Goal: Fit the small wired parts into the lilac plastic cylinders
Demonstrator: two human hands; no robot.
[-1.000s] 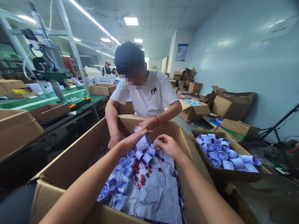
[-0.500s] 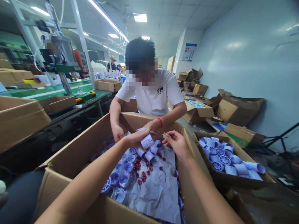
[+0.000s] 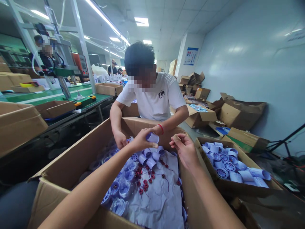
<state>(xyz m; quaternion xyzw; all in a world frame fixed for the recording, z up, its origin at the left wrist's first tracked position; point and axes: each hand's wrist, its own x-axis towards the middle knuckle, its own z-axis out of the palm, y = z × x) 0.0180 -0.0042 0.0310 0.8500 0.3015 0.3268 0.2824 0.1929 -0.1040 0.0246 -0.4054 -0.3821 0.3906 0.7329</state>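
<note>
1. Lavender cylindrical housing (image 3: pixel 153 137) is held above the large carton (image 3: pixel 57 165) by the left hand (image 3: pixel 140 140); the fingers are curved partly open, with the housing between them and the thumb.
2. By the right hand (image 3: pixel 187 152), raised just beside it, a pinch is made with thumb and forefinger nearly closed. Whether something thin is held there cannot be told.
3. The step in hand is judged to be handling of one housing with both hands near. For any move of it, a steady light grip and a free path would be required.
4. The way is narrowed by the co-worker's forearm (image 3: pixel 175 119), which is crossed close behind the housing. The co-worker's other hand (image 3: pixel 120 139) is lowered inside the carton.
5. Below, loose housings (image 3: pixel 151 161) are heaped beside red wired parts (image 3: pixel 145 183) on a paper sheet (image 3: pixel 162 197). The thin wires could be caught easily.
6. Plastic-wrapped housings (image 3: pixel 125 187) are packed at the left; more are contained in the side carton (image 3: pixel 240 190).
</note>
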